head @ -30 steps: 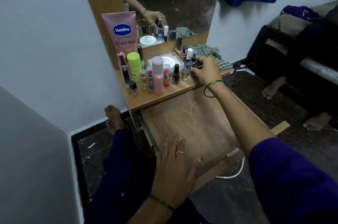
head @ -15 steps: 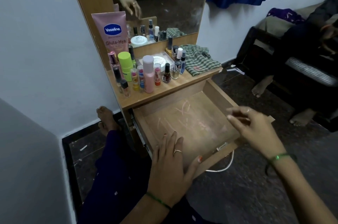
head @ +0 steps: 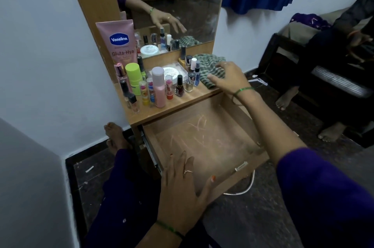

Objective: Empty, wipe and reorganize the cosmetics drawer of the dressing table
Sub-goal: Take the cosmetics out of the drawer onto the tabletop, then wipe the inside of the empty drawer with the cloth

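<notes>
Green-checked cloth [head: 210, 67] is lying crumpled at the right end of the dressing-table top, centre right of the frame, just beside the crowded cosmetic bottles [head: 159, 86]. The right hand [head: 230, 79] is resting on it with fingers spread and only lightly bent, not yet gripping. Being soft, limp and light, it is probably best gathered in a bunch from its middle. The left hand [head: 182, 189] is lying flat, fingers apart, on the near left corner of the emptied drawer [head: 261, 158] at lower centre.
</notes>
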